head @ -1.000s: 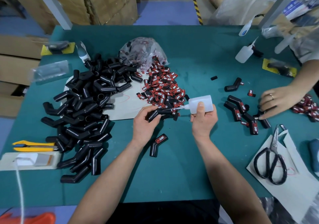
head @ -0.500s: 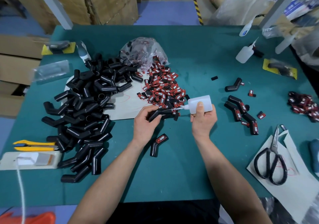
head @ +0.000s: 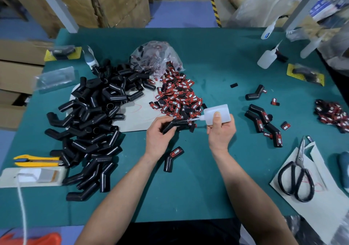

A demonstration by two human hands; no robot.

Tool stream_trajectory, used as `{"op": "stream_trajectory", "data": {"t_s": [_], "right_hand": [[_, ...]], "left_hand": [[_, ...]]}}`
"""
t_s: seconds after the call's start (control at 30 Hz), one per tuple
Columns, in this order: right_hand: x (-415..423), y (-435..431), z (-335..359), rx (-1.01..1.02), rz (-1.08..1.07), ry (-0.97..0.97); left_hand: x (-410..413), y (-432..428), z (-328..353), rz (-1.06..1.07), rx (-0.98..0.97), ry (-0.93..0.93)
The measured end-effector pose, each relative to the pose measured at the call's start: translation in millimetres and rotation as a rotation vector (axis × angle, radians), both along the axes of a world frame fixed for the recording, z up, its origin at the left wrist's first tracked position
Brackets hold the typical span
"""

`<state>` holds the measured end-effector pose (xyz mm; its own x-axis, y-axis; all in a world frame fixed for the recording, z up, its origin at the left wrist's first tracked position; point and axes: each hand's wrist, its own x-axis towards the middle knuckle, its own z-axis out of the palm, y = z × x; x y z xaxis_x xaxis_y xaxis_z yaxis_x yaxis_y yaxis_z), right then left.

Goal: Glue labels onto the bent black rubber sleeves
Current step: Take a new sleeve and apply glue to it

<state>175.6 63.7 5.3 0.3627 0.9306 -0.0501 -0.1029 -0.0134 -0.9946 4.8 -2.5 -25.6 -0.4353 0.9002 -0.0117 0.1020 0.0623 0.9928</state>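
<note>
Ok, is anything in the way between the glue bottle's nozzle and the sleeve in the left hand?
Nothing visible. The left hand grips the bent sleeve, and the glue bottle in the right hand points its nozzle straight at the sleeve's upper side. The label pile lies behind, not between them.

I see a packing workshop: cardboard boxes (head: 120, 5) stacked far beyond my left hand (head: 158, 135), and a heap of black rubber sleeves (head: 90, 116) left of it on a green work table (head: 217, 65).
</note>
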Motion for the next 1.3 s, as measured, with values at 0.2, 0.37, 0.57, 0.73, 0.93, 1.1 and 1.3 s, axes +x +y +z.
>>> {"op": "stream_trajectory", "data": {"t_s": [0.2,0.37,0.57,0.73,0.93,1.1,1.3], "right_hand": [[0.6,0.1,1.2,0.001,-0.013,0.006],[1.0,-0.7,0.4,0.009,-0.012,-0.009],[0.5,0.9,0.2,0.004,-0.021,0.013],[1.0,0.0,-0.4,0.014,-0.015,-0.016],[3.0,1.1,1.2,0.004,-0.028,-0.02],[1.5,-1.2,2.3,0.016,-0.023,0.001],[1.5,-1.5,1.4,0.018,-0.024,-0.011]], "left_hand": [[0.6,0.3,1.7,0.005,0.015,-0.001],[-0.3,0.8,-0.5,0.008,0.016,-0.017],[-0.2,0.5,-1.0,0.008,0.008,-0.03],[0.0,0.6,1.0,0.005,0.02,-0.014],[-0.3,-0.1,1.2,0.007,0.016,-0.015],[-0.2,0.1,0.3,0.016,0.013,-0.021],[-0.3,-0.2,0.0,0.026,0.007,-0.013]]}}
